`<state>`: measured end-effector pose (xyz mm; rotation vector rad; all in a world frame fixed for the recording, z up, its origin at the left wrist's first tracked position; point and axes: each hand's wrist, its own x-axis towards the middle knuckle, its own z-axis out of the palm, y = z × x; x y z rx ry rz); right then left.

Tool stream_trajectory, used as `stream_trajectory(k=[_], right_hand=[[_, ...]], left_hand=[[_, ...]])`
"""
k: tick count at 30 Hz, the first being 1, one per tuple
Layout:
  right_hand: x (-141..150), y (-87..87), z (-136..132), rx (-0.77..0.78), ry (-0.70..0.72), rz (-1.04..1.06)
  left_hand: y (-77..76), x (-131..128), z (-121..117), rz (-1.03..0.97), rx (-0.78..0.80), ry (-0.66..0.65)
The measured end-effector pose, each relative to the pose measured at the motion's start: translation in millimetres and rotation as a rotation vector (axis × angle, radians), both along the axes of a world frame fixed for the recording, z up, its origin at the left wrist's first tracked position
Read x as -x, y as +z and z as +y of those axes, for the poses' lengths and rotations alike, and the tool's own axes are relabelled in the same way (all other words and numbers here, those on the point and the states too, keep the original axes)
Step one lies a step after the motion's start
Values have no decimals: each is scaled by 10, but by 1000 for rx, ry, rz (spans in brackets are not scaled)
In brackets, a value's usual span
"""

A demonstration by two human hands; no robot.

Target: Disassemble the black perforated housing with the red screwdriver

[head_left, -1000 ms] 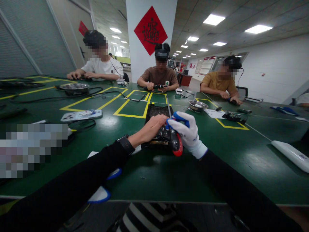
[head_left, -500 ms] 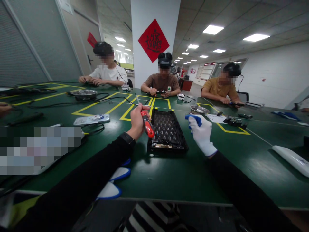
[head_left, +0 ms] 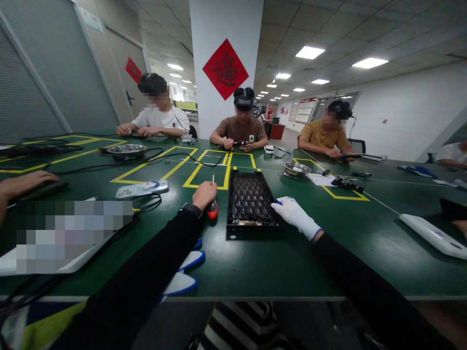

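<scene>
My bare left hand (head_left: pixel 205 196) is closed around a screwdriver (head_left: pixel 212 209) with a red and black handle, just left of the black plastic case. The metal shaft points away from me, and the hand is low over the table. The shallow black case (head_left: pixel 251 197) lies in front of me, with rows of small shiny parts inside and a metallic strip at its near end. At its right edge is my right hand (head_left: pixel 295 215), in a white glove with blue on the finger side. Thumb and fingers appear to pinch that edge; the fingertips are partly hidden.
A white glove with blue edging (head_left: pixel 182 283) lies near the front edge. A phone-like object (head_left: pixel 142 188) is at the left, and metal bowls (head_left: pixel 297 168) stand farther back. Black parts (head_left: pixel 346 183) lie at the right beside paper. Several people sit around the table.
My left hand has lowered the screwdriver from above the case to its left side. My right hand has come down and left to the case's right edge.
</scene>
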<state>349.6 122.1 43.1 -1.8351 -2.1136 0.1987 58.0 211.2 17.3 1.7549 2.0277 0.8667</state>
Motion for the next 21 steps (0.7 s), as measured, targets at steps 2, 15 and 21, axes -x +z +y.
stream_trajectory(k=[2,15,21], right_hand=[[-40,-14,-27,-15,-10,-13],[-1339,28,-516,77,-148,26],[-2239,48,-649,2,-279,122]], left_hand=[[-3,14,4,39,14,-3],[-35,-43,-62,181,125,-60],[-43,-59,-49,217,151,-38]])
